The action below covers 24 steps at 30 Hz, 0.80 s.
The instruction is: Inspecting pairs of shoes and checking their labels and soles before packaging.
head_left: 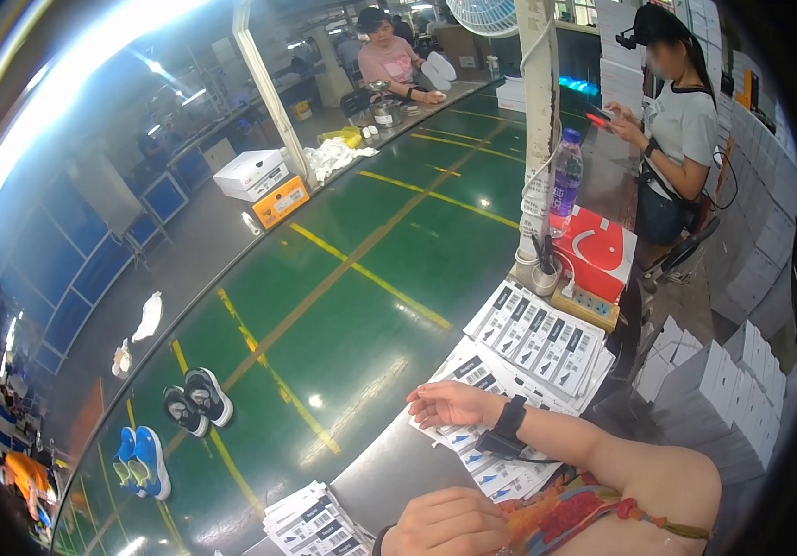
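My right hand (454,405) is held over the label sheets at the table's near edge, palm partly upturned, fingers loosely bent and apart, with nothing in it. A black strap with a small black device (502,435) circles that wrist. My left hand (446,524) is low in the picture, in front of my patterned top, its back showing and its fingertips hidden. White printed label sheets (539,341) lie in overlapping stacks by my right arm. Another stack of label sheets (318,524) lies left of my left hand.
On the green belt (352,315) stand black shoes (197,401) and blue shoes (142,461). A post (537,139) rises beside a purple-labelled bottle (565,181), a red box (595,252) and a power strip (585,306). A person (681,130) sits at right holding a phone; another works far off.
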Tool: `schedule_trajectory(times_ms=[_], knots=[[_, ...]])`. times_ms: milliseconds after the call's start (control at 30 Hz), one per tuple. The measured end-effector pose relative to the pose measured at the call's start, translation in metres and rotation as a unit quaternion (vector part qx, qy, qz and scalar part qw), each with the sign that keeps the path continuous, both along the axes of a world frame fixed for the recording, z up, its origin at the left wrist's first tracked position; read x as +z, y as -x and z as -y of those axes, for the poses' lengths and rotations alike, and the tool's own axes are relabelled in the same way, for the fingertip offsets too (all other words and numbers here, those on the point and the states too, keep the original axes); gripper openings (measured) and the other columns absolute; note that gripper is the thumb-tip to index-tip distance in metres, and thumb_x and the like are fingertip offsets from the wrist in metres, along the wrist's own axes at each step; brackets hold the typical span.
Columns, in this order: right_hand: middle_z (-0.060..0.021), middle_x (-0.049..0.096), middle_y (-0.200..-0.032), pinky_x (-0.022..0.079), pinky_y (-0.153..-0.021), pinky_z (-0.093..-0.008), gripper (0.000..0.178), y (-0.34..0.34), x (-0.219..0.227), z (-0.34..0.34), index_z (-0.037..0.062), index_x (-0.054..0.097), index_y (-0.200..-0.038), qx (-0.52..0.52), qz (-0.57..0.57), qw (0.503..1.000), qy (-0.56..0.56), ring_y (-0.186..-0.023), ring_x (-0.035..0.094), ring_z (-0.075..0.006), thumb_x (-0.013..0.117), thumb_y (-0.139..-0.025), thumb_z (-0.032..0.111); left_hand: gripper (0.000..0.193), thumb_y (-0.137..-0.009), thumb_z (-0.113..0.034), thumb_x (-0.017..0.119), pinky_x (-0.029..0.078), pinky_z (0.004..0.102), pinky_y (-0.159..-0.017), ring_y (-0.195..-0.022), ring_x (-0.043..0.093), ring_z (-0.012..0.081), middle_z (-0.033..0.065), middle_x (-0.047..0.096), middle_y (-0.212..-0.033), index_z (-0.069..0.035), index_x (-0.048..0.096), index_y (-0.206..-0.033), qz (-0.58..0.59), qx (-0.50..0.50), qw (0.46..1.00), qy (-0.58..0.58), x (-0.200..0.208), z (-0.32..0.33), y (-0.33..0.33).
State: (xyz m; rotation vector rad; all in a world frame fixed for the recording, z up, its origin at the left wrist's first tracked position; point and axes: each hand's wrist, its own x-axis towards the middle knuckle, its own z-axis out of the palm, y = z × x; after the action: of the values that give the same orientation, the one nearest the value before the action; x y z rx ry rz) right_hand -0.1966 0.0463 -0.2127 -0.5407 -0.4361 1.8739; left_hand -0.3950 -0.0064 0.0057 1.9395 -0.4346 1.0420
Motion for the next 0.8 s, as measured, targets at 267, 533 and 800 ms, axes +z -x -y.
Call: schedule_trajectory(times_ms=[267,533,800], knots=[[-0.0136,0.063,-0.101,0.054,-0.086,-0.0377,0.025,0.000,0.001,0.002,-0.0013,0.053,-0.113,0.012,0.004,1.000,0.007,-0.093,0.064,-0.0227,0.042,-0.101,0.018,0.012,-0.084,-0.013,0.066,0.050,0.0354,-0.061,-0.067,0.062,0.0267,0.0094,0.063,-0.078,-0.002,0.063,-0.084,-0.082,0.066,0.994,-0.024,-0.005,-0.005,-0.006],[-0.0117,0.062,-0.106,0.052,-0.085,-0.0359,0.028,0.003,0.009,0.001,0.0010,0.057,-0.112,-0.171,0.146,0.945,-0.236,-0.094,0.063,-0.0217,0.048,-0.098,0.024,0.012,-0.080,-0.009,0.069,0.047,0.0329,-0.057,-0.063,0.058,0.0291,0.0142,0.059,-0.072,-0.001,0.059,-0.079,-0.179,0.221,0.958,0.035,-0.012,-0.085,-0.077],[-0.0147,0.065,-0.094,0.055,-0.080,-0.0368,0.019,-0.014,-0.014,-0.033,-0.0026,0.056,-0.105,0.004,0.004,1.000,-0.018,-0.086,0.065,-0.0240,0.047,-0.097,0.012,0.062,-0.077,-0.023,0.071,0.041,0.0466,-0.097,-0.118,0.045,0.0425,0.0279,0.044,-0.126,-0.003,0.042,-0.128,-0.395,0.568,0.705,-0.159,-0.170,-0.294,0.016]])
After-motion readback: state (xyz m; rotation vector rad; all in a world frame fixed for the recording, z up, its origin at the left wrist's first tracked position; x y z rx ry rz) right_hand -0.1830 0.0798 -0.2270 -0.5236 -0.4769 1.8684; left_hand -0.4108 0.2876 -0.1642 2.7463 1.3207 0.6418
